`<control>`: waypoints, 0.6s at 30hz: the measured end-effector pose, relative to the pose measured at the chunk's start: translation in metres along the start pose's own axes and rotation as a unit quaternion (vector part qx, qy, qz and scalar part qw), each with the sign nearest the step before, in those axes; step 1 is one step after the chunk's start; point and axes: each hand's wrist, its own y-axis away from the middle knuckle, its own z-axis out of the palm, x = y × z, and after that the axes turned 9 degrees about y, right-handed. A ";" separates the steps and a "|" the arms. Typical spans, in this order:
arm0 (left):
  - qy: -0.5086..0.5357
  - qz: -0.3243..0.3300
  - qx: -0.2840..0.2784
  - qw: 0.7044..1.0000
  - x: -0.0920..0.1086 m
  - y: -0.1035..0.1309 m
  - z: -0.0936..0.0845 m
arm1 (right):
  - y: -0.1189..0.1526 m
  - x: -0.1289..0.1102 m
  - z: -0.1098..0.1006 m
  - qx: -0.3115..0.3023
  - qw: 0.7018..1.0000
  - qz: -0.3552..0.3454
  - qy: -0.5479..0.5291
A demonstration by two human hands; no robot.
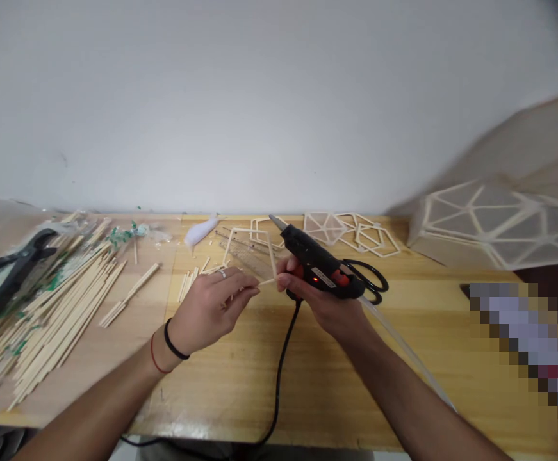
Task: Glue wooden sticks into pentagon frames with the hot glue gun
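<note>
My left hand (218,304) is closed in a pinch on the near side of a light wooden stick frame (273,255). The frame is angular and its left part runs behind my fingers. Wrapped in my right hand (317,298) is a black hot glue gun (320,262), its metal nozzle pointing up and left and a small red light lit. The fingertips of that hand also touch the frame's near right corner. A clear glue stick (403,346) trails from the gun's back, and a black cord (282,371) hangs below it.
Many wooden sticks (67,314) and black-handled cutters (16,275) lie at left. Short cut sticks (188,282) and a white pouch-like object (202,230) are near the middle. Finished stick polygons (377,238), black scissor handles (379,278) and a covered geometric structure (480,221) stand right.
</note>
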 end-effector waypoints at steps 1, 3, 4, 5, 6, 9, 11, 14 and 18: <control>-0.002 -0.001 0.001 1.000 0.000 0.000 0.000 | 0.000 0.000 0.000 0.001 1.000 -0.005 0.004; 0.002 -0.011 0.005 1.000 0.001 0.000 0.000 | 0.000 0.003 -0.001 0.002 1.000 -0.013 0.009; 0.010 -0.021 0.011 1.000 0.002 -0.001 0.000 | 0.000 0.005 -0.002 0.002 1.000 -0.016 0.013; 0.023 -0.034 0.019 0.999 0.003 -0.001 -0.001 | 0.000 0.007 -0.003 0.001 1.000 -0.018 0.019; 0.040 -0.050 0.030 0.998 0.003 -0.002 -0.001 | 0.000 0.009 -0.005 0.001 0.999 -0.020 0.027; 0.093 -0.099 0.065 0.989 0.004 -0.003 -0.003 | 0.000 0.014 -0.011 -0.026 0.998 -0.040 0.052; 0.124 -0.128 0.086 0.980 0.004 -0.004 -0.004 | 0.000 0.015 -0.013 -0.039 0.995 -0.062 0.062; 0.157 -0.157 0.108 0.969 0.004 -0.004 -0.005 | 0.001 0.016 -0.014 -0.013 0.995 -0.067 0.067; 0.165 -0.165 0.117 0.965 0.004 -0.005 -0.004 | 0.005 0.018 -0.015 0.014 0.998 -0.017 0.061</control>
